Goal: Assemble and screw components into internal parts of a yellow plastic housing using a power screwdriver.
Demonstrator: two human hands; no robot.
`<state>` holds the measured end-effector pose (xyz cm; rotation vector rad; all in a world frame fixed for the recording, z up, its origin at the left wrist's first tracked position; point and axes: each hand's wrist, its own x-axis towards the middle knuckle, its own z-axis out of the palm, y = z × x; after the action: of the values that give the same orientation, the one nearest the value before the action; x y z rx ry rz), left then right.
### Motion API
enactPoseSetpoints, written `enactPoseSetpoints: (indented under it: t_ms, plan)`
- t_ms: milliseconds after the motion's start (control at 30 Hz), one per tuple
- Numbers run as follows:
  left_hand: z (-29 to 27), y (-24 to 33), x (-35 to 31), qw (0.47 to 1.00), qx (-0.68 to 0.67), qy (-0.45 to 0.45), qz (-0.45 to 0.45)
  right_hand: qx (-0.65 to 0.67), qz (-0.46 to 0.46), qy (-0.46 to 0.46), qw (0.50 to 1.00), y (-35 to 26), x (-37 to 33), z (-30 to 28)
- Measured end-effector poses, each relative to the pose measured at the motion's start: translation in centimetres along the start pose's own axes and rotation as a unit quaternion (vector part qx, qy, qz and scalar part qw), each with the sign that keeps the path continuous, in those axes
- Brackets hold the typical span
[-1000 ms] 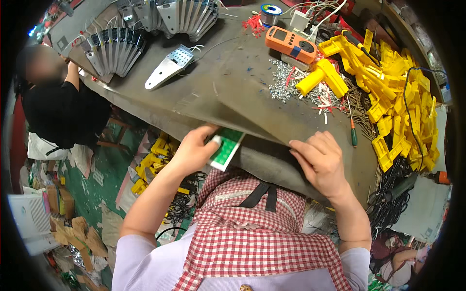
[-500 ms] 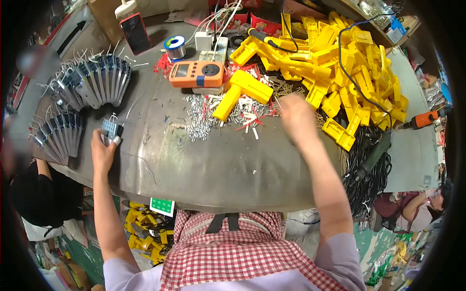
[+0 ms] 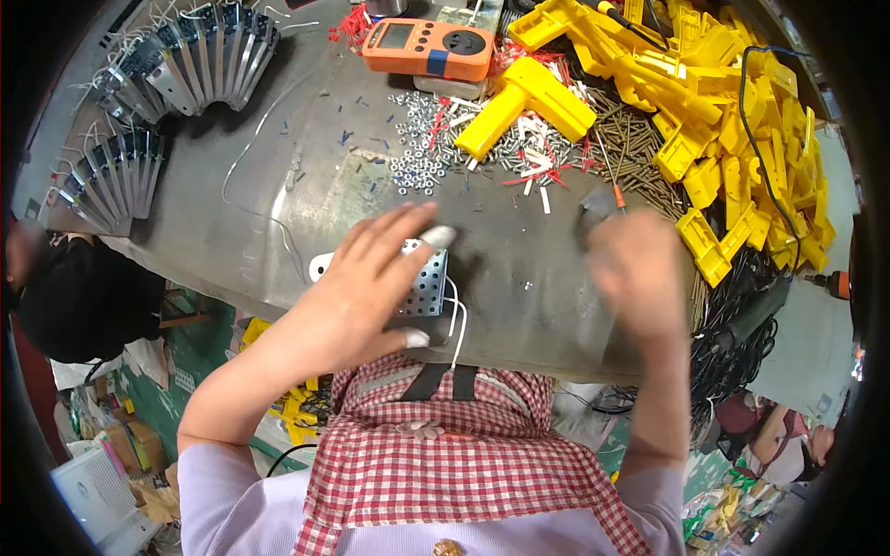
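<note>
A perforated metal part [image 3: 428, 287] with white wires lies near the table's front edge, partly covered by my left hand [image 3: 357, 292]. A pale rounded end [image 3: 321, 267] shows on the hand's other side. My left fingers are spread over the part, with white covers on the thumb and one fingertip. My right hand [image 3: 642, 269] is smeared by motion above the right side of the table, its fingers unreadable. Just beyond it is a thin-shafted screwdriver [image 3: 618, 196] with an orange handle. A dark blurred patch beside that hand may be a shadow.
Metal parts with wires [image 3: 213, 60] stand fanned out at left. An orange meter [image 3: 428, 48], a yellow T-shaped shell [image 3: 528, 104], nuts [image 3: 415, 167] and screws [image 3: 630, 134] lie beyond my hands. Yellow shells [image 3: 714, 111] and a black cable [image 3: 753, 130] fill the right.
My left hand has come from the far left to the front middle, and the perforated part is now there. My right hand has drawn back toward me, uncovering the screwdriver. The view has shifted.
</note>
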<state>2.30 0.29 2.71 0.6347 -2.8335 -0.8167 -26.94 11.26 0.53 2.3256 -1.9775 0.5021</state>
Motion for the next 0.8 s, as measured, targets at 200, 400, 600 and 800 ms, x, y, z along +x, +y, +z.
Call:
enactPoseSetpoints:
  t_ms: [200,400,600,800]
  plan:
    - [1.2,1.2,2.8,0.993,0.042,-0.060,0.095,0.113,0.095,0.007,0.989,-5.6,-3.2,1.4]
    - [3.5,-0.1,4.4,0.979,-0.175,0.044,0.093,0.165,0.080,-0.007,0.983,-4.9,-3.0,2.2]
    - [5.7,1.4,5.1,0.988,-0.053,0.107,0.102,0.484,0.217,0.090,0.843,-4.9,-4.3,3.4]
    - [4.1,1.8,4.5,0.993,-0.001,0.115,0.029,0.551,0.167,0.087,0.813,-7.0,-2.3,5.3]
